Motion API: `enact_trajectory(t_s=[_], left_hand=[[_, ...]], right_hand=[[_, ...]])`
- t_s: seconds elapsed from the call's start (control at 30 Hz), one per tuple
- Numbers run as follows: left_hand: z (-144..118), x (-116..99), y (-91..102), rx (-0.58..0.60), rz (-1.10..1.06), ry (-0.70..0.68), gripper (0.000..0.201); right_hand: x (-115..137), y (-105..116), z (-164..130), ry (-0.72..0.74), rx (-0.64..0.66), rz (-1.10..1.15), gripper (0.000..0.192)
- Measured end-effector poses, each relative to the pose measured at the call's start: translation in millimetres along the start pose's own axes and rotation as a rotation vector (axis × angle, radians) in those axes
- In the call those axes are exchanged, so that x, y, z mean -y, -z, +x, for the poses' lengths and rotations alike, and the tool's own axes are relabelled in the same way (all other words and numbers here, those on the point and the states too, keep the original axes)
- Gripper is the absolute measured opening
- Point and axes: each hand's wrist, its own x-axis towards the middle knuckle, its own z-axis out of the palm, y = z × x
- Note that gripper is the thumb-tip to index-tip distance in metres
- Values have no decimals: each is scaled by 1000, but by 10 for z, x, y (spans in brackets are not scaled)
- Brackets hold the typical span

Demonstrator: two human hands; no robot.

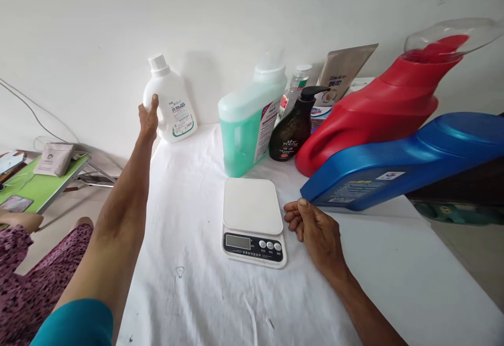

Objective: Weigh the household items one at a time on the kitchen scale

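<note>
My left hand (148,117) reaches far out and grips the handle side of a white detergent bottle (173,105) with a white cap, standing at the back left of the table by the wall. My right hand (313,228) rests on the white cloth with its fingers loosely curled, holding nothing, just right of a small white digital kitchen scale (252,210) whose platform is bare. The scale's display and buttons face me.
Behind the scale stand a green-liquid jug (246,125), a clear bottle (293,90), a dark pump bottle (293,128), a pouch (342,70), a red jug (374,112) and a blue jug (409,162). A green side table (43,183) sits left. White cloth (189,262) covers the table.
</note>
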Motion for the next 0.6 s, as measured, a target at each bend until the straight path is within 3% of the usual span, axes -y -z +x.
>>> enact_trajectory(t_s=[0.13,0.23,0.33,0.43,0.6], left_hand=[[-8,41,-61,32,-67,61,50],[-229,-56,-72,73,-122,-19,47],[-522,-191,14,3,-178,-56,46],[-820,-316,248,-60,-191,-42,46],[-1342,-516,838,-119,-186,42,49]], right_hand=[[0,-2,-2,-3,3,15,76],[8,-5,-5,-4,-1,24,75],[28,-5,-9,-20,-5,29,77],[52,-4,-14,-23,-2,23,79],[59,-3,-15,0,5,9,78]])
